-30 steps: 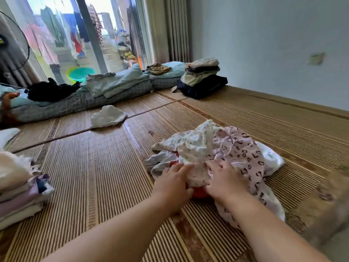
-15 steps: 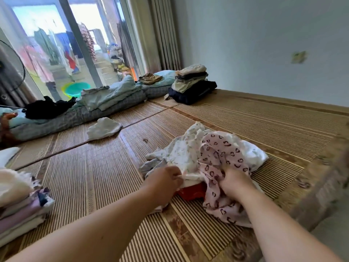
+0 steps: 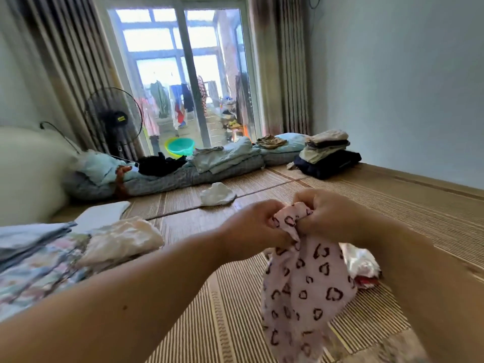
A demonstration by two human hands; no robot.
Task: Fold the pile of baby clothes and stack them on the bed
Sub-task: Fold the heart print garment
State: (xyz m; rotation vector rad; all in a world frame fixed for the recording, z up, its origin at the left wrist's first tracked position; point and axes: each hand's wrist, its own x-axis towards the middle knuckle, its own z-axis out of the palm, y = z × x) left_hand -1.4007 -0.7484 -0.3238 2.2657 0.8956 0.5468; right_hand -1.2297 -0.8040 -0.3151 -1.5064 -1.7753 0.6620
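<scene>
Head view: left hand (image 3: 255, 226) and right hand (image 3: 331, 214) fingers pinch the heart-print garment (image 3: 303, 292) aloft above the bed mat (image 3: 230, 323); bunched top edge risks a crooked fold.

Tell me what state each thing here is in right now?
Heart-print garment: lifted, hanging unfolded from both hands.
Left hand: closed grip on its top edge.
Right hand: closed grip beside it.
Remaining pile: unfolded on the mat.
Folded stack: lying at left.
White cloth: crumpled, apart.
</scene>
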